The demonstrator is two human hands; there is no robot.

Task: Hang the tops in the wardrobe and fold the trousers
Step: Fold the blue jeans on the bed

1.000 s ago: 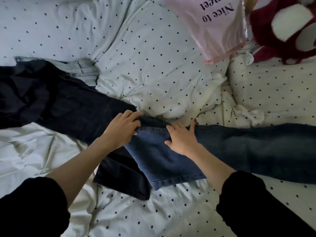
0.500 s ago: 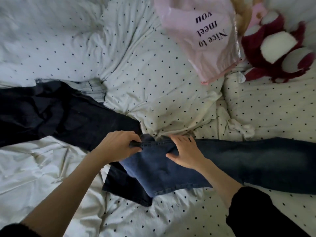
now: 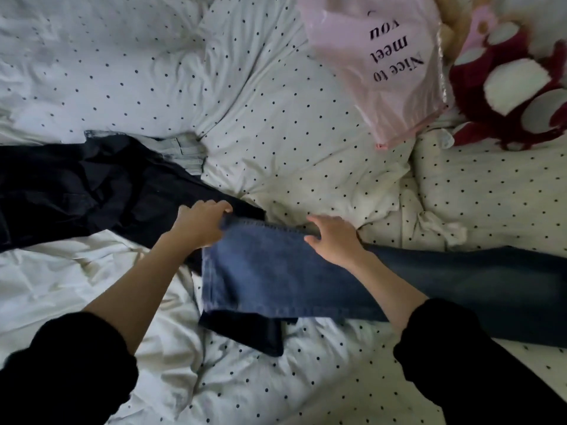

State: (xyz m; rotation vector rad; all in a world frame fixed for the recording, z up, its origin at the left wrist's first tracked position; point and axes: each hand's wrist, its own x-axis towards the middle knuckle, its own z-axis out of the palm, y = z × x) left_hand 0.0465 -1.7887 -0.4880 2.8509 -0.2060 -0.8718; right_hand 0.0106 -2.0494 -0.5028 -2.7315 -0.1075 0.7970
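Blue jeans lie across the bed from the middle to the right edge, their left end lifted a little. My left hand grips the far left corner of that end. My right hand grips the same far edge further right, fingers curled over the hem. Under the jeans, a dark navy pair of trousers stretches to the left edge, one leg end showing below the jeans. A pale grey denim piece pokes out from behind the navy pair.
Rumpled white bedding with black dots covers the bed. A pink plastic bag printed "Nice to meet you" lies at the far right, next to a dark red and white plush toy.
Both hands went from resting on the jeans to curling round their far edge. The jeans' left end has lifted and spread wider. The camera has tilted up.
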